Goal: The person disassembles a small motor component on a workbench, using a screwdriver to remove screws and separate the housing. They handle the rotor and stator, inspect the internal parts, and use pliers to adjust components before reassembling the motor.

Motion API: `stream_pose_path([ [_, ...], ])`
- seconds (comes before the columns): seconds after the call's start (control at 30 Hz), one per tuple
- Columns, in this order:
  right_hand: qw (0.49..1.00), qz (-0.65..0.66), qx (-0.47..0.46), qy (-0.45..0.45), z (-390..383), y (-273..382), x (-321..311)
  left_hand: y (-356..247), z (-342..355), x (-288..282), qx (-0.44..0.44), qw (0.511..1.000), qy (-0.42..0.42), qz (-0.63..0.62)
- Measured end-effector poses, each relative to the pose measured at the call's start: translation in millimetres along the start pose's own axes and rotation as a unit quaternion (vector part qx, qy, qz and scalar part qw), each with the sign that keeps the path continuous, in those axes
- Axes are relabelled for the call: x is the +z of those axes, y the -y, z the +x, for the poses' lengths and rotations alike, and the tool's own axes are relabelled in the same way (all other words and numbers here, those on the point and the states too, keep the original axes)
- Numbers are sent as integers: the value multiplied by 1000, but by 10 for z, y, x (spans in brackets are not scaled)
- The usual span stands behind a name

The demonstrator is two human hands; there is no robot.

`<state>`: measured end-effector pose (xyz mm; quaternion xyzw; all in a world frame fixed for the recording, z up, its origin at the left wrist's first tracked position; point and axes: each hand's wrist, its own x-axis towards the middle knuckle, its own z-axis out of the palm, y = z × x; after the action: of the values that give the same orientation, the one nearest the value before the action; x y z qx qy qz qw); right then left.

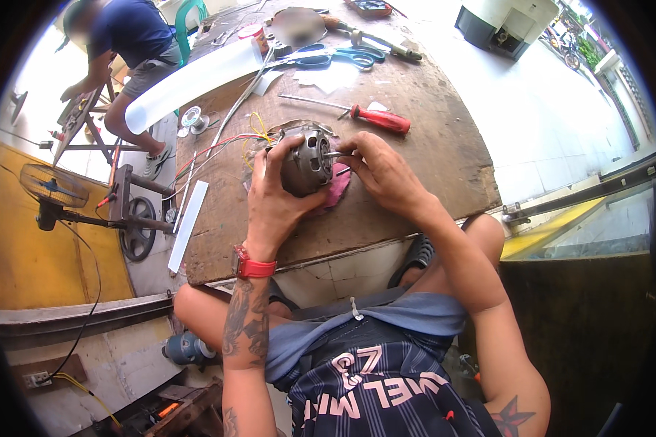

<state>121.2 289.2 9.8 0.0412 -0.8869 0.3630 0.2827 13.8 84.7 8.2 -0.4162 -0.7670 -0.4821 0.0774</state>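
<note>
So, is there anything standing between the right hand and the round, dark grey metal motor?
Nothing visible does: the bare right hand has its fingertips at the thin silver metal shaft on the motor. The red-handled screwdriver lies beyond, not between.

Lots of daylight, mostly fm the top & upper R, where the floor [532, 120] is blown out to near-white, detail approx. nil. Upper L bkgd also overexposed; the translucent sheet [197, 84] glares too. Tabletop [434, 171] evenly lit, soft shadows only. Lower R, the dark panel [583, 328] sits in deep shade. Motor [302, 169] fairly sharp; co-worker's head [80, 22] smeared (same w/ a round patch at the table's far end). Fisheye bends the rail [590, 197]; corners vignette to black.
</note>
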Motion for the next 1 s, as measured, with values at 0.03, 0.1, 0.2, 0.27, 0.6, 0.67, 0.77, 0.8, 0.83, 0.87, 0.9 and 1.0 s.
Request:
stream_pose_path([
  [0.03, 1000, 4, 1, -3, -3, -1, 0, 0, -4, -6, -4, 1000, 5, 4],
  [0.1, 1000, 7, 0, -7, -5, -5, 1, -1, -14, -16, -6, 1000, 11, 6],
  [0.2, 1000, 3, -7, -12, -2, -18, 4, 4, -15, -16, -2, 1000, 11, 0],
  [0.27, 1000, -1, -16, -20, -2, -26, 10, 10, -14, -9, -1, 1000, 10, -4],
  [0.6, 1000, -1, -5, -10, -22, -51, 1, 30, -21, -8, -3, 1000, 18, -7],
  [0.67, 1000, -4, -3, -9, -19, -55, 6, 40, -24, -7, 7, 1000, 16, -2],
  [0.77, 1000, 8, -3, -18, -9, -51, 32, 69, -27, -5, 4, 1000, 20, -10],
  [0.8, 1000, 6, -11, -21, -5, -47, 39, 82, -26, -5, 5, 1000, 21, -13],
  [0.83, 1000, 6, -13, -23, -1, -41, 45, 95, -25, -5, 6, 1000, 22, -15],
  [0.87, 1000, 5, -16, -25, 4, -35, 46, 108, -23, -4, 7, 1000, 23, -18],
  [0.9, 1000, 1, -19, -25, 10, -29, 46, 119, -23, -4, 10, 1000, 23, -18],
  [1.0, 999, -15, -28, -28, 36, -11, 38, 141, -24, 0, 16, 999, 25, -22],
])
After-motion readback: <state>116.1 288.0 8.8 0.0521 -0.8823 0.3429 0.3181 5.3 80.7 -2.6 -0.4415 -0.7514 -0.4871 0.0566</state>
